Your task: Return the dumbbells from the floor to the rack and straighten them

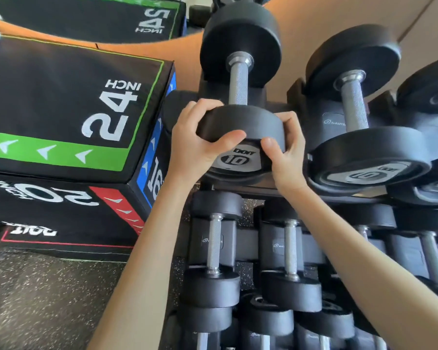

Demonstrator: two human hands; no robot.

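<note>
Rubber near head of the 10 dumbbell [240, 122] looks seated in the end cradle, top tier of the rack [238, 189]. Both hands are curled round it: left hand [197, 145] at its 9 o'clock, right hand [286, 152] at 3.

Risk, imo: thumbs wrapped over the head's front edge could get pinched vs the rail if it rolls or slips.

Neighbour dumbbell [354, 109] sits close at 3 o'clock, so little room for the right knuckles. Plyo box [61, 109] crowds 9 o'clock, and lower-tier dumbbells [214, 243] are at 6.
</note>
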